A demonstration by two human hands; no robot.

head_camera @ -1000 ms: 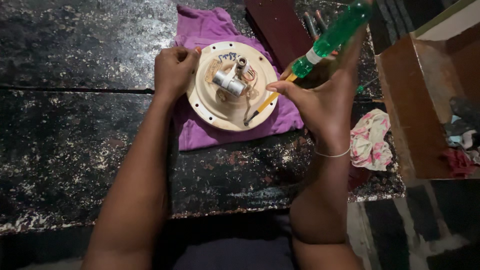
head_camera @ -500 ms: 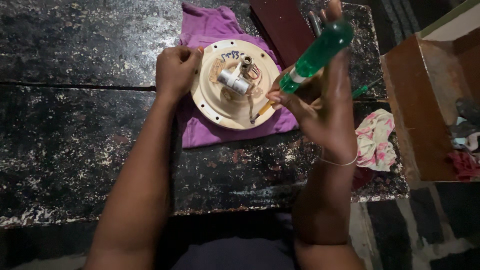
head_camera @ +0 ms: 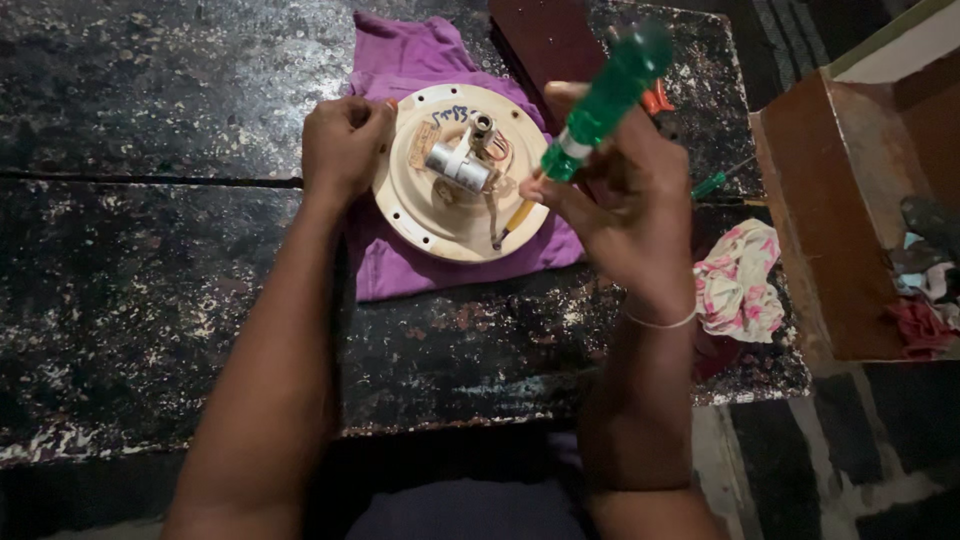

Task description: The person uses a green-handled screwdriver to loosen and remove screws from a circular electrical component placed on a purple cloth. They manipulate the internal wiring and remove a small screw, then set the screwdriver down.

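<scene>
Two hands work on a round cream plastic plate with a screwdriver.

The left hand (head_camera: 345, 145) curls its fingers closed on the rim of the cream plate (head_camera: 440, 215), which lies on a purple cloth (head_camera: 400, 60) on the table (head_camera: 150, 250). The right hand (head_camera: 615, 200) grips the green-handled screwdriver (head_camera: 600, 100) fully, tip down beside a small metal cylinder (head_camera: 460, 165). The plate looks light, stiff and brittle; the rim seems the safest hold.

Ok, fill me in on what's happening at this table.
A person works on a round cream plate with a small metal cylinder and wires at its middle, lying on a purple cloth on a dark speckled table. The left hand grips the plate's left rim. The right hand holds a green-handled screwdriver, tip down at the plate's right side.
</scene>
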